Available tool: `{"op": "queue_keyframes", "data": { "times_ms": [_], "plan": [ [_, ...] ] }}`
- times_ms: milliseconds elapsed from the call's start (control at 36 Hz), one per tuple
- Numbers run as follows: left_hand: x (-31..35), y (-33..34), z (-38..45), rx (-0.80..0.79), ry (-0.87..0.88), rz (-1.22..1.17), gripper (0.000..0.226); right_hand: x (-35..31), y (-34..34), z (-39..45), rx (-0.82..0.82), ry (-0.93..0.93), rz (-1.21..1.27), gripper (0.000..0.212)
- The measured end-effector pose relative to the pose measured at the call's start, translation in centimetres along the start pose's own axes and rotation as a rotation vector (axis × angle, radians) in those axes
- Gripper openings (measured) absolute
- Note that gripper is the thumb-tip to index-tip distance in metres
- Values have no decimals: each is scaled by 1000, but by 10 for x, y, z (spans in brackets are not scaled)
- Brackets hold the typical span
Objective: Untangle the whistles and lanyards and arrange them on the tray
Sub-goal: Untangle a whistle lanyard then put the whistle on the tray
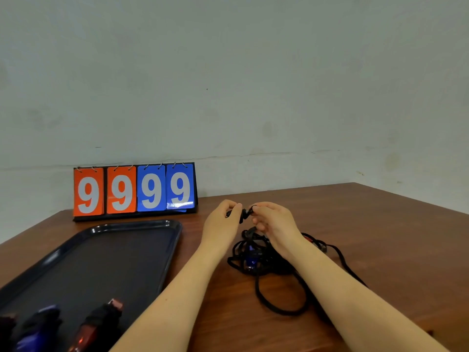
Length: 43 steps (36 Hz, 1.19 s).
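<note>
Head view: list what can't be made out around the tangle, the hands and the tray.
- Small black piece pinched between left hand and right hand: the fingers cover most of it, so clip or whistle is unclear.
- Tangle of lanyards: the right forearm hides part; the whistle count is unclear.
- Bundles on the tray: blurred and cut by the bottom edge, starting with the leftmost one.

The whistles [45, 329] on the tray [142, 252] are blurred and cut off by the bottom edge; their number cannot be told. The tray's left part runs out of frame. What the left hand [223, 222] and right hand [274, 222] pinch is mostly hidden by fingers. The right forearm covers part of the lanyards [266, 260].
</note>
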<state>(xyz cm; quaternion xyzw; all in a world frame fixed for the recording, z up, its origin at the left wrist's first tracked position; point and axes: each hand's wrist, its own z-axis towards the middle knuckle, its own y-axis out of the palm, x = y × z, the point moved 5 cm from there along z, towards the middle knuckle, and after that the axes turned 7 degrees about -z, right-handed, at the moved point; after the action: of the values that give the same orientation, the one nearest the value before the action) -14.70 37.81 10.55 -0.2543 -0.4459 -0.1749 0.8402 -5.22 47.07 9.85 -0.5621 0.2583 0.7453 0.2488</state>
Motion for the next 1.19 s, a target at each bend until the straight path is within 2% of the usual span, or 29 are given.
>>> {"op": "queue_keyframes", "data": {
  "times_ms": [361, 639, 750, 917, 1056, 1194],
  "plan": [
    [-3, 3, 1, -18, -68, 17, 21, -1, 1, -1, -14, -34, -41, 15],
    [-6, 4, 0, -18, -106, 48, 26, -3, 1, -2, 5, -119, -275, 15],
    [-9, 5, 0, -10, -153, -29, 29, -2, -2, -1, 41, -130, -322, 16],
    [-12, 6, 0, -14, -237, -236, 27, 3, -2, 1, -36, -38, -99, 20],
    [-15, 7, -1, -34, -283, -301, 23, 7, -1, 4, -49, 11, -127, 23],
    [-12, 10, -6, -37, -330, -431, 25, 9, 0, 6, -61, 61, -8, 16]
  ]
}}
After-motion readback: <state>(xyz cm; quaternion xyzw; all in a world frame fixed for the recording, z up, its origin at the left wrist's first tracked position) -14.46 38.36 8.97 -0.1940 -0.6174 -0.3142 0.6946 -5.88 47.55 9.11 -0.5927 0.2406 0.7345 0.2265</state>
